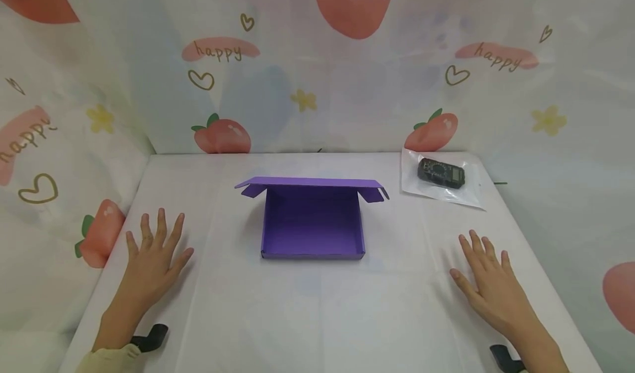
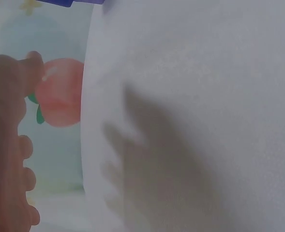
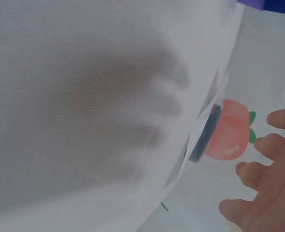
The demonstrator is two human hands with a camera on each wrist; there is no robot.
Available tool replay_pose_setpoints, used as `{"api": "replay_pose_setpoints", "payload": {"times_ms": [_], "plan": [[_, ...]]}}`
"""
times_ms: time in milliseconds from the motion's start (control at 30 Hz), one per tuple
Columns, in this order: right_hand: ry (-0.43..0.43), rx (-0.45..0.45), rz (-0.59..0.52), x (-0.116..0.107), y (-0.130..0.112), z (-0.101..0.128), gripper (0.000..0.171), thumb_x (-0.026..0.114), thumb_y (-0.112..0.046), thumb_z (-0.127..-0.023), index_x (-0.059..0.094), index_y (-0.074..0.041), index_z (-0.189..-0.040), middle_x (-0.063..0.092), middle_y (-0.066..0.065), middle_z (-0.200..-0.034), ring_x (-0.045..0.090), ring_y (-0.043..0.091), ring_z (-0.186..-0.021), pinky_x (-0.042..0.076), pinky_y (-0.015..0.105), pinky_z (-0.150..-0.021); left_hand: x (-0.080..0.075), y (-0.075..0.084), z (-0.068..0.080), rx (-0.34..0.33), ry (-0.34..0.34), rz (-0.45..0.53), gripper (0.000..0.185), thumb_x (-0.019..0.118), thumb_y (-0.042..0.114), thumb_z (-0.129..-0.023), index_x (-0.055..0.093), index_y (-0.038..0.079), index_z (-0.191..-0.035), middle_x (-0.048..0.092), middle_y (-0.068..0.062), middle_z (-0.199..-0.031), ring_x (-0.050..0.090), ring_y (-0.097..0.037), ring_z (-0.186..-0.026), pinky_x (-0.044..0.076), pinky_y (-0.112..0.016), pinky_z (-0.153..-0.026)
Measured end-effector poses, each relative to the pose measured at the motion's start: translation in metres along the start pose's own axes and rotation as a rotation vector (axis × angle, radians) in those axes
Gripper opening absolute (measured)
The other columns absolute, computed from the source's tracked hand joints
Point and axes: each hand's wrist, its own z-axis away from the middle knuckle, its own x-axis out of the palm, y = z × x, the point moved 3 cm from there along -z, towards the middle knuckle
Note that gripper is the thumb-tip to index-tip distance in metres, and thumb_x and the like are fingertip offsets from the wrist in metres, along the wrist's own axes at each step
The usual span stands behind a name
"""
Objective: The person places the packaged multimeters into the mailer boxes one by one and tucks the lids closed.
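In lowercase gold-brown handwriting, "happy" can be read twice on the back curtain [image 1: 347, 97], over a left pink patch [image 1: 220, 49] and a right pink patch [image 1: 496, 56]. The side curtain [image 1: 44, 285] repeats it (its last letter distorted) over a slanting pink patch [image 1: 20, 136]. Pale markings on the black device [image 1: 441, 173], inside a clear bag [image 1: 461, 196], are too small to read.

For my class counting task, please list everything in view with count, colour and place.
Table: 1, white, centre
Box: 1, purple, mid-table, open
Bag: 1, clear, far right of table
Meter: 1, black, in the bag
Backdrop: 1+, pale, around table
Printed fruits: 6+, red, backdrop
Printed flowers: 3+, yellow, backdrop
Printed hearts: 6+, gold, backdrop
Happy labels: 3, pink, backdrop
Wrist pieces: 2, black, wrists
Sleeve: 1+, cream, left wrist
Left grip: 1, bare, over table's left
Right grip: 1, bare, over table's right
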Motion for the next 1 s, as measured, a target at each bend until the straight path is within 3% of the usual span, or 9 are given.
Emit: {"api": "replay_pose_setpoints", "payload": {"times_ms": [100, 200, 333, 533, 633, 767, 867, 1000], "plan": [[0.041, -0.016, -0.034, -0.001, 0.001, 0.0, 0.079, 0.057, -0.034, -0.106, 0.014, -0.008, -0.168, 0.011, 0.023, -0.174, 0.002, 0.039, -0.164, -0.013, 0.058, -0.129, -0.001, 0.003, -0.001, 0.004, 0.021, 0.01, 0.089, 0.06, 0.039, -0.102, 0.003, 0.023, -0.169, 0.006, -0.03, -0.172, 0.0, -0.055, -0.159, 0.003, -0.082, -0.119], [0.076, -0.012, -0.068, -0.002, 0.0, -0.001, 0.077, 0.06, -0.031, -0.105, 0.021, -0.008, -0.167, 0.018, 0.024, -0.173, 0.017, 0.044, -0.16, -0.005, 0.059, -0.131, -0.004, 0.007, -0.001, 0.013, 0.048, 0.035, 0.085, 0.059, 0.036, -0.103, 0.007, 0.022, -0.169, 0.011, -0.028, -0.172, 0.008, -0.052, -0.16, 0.007, -0.079, -0.121], [0.117, 0.018, -0.08, -0.007, -0.003, -0.003, 0.075, 0.066, -0.03, -0.102, 0.031, -0.006, -0.163, 0.031, 0.026, -0.168, 0.038, 0.052, -0.148, 0.006, 0.056, -0.132, -0.007, 0.014, -0.002, 0.038, 0.107, 0.096, 0.077, 0.058, 0.032, -0.105, 0.016, 0.019, -0.169, 0.022, -0.025, -0.171, 0.024, -0.049, -0.157, 0.019, -0.075, -0.121], [0.222, -0.009, -0.071, -0.011, -0.006, -0.006, 0.065, 0.073, -0.025, -0.097, 0.048, -0.003, -0.153, 0.054, 0.026, -0.151, 0.056, 0.051, -0.13, 0.019, 0.049, -0.132, -0.008, 0.024, -0.004, 0.039, 0.185, 0.169, 0.066, 0.056, 0.028, -0.107, 0.029, 0.015, -0.166, 0.042, -0.023, -0.163, 0.045, -0.045, -0.147, 0.031, -0.07, -0.114], [0.263, -0.02, -0.086, -0.01, -0.005, -0.008, 0.057, 0.073, -0.023, -0.097, 0.054, -0.004, -0.147, 0.062, 0.026, -0.142, 0.06, 0.051, -0.122, 0.029, 0.053, -0.127, -0.007, 0.028, -0.005, 0.019, 0.206, 0.21, 0.061, 0.057, 0.026, -0.106, 0.037, 0.013, -0.162, 0.048, -0.022, -0.159, 0.048, -0.045, -0.143, 0.034, -0.069, -0.113], [0.284, 0.0, -0.086, -0.011, -0.004, -0.011, 0.054, 0.073, -0.024, -0.097, 0.057, -0.006, -0.145, 0.066, 0.027, -0.135, 0.061, 0.052, -0.119, 0.043, 0.065, -0.107, -0.004, 0.036, -0.007, -0.007, 0.235, 0.286, 0.052, 0.061, 0.022, -0.105, 0.05, 0.011, -0.155, 0.054, -0.021, -0.154, 0.052, -0.046, -0.141, 0.039, -0.068, -0.111], [0.292, 0.011, -0.096, -0.011, -0.002, -0.014, 0.053, 0.073, -0.023, -0.097, 0.058, -0.007, -0.145, 0.066, 0.028, -0.134, 0.061, 0.051, -0.119, 0.047, 0.068, -0.095, -0.002, 0.042, -0.009, -0.035, 0.243, 0.345, 0.049, 0.062, 0.022, -0.105, 0.055, 0.013, -0.152, 0.057, -0.018, -0.152, 0.054, -0.046, -0.139, 0.043, -0.067, -0.108], [0.291, 0.032, -0.123, -0.011, 0.001, -0.017, 0.051, 0.072, -0.022, -0.098, 0.058, -0.007, -0.145, 0.065, 0.029, -0.136, 0.06, 0.052, -0.121, 0.047, 0.066, -0.093, 0.002, 0.05, -0.01, -0.08, 0.23, 0.414, 0.047, 0.06, 0.024, -0.106, 0.055, 0.017, -0.152, 0.06, -0.016, -0.151, 0.057, -0.044, -0.137, 0.046, -0.064, -0.108]]}}
